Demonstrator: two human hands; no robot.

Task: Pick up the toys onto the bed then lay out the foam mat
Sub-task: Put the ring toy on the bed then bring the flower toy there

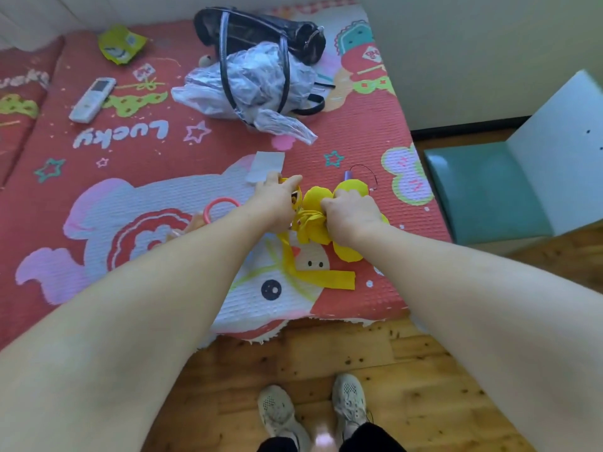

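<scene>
The left hand (275,203) is closing its fingers around the upper part of a yellow paper toy (315,220), and the right hand (350,213) is gripping the same toy from the other side, so the middle of it is hidden under both hands. The toy is showing round yellow petals and a flat strip trailing toward the near edge of the red foam mat (359,132), which is covering the bed. Nearest of all, two pale shoes (313,409) are standing on the wooden floor (424,380). A pink ring (220,205) is lying partly behind the left forearm. Just past the hands, a white paper slip (266,166) is resting flat. Farther back, a crumpled plastic bag (248,83) is lying against a black handbag (261,31), with a white remote (92,99) well to their left.
</scene>
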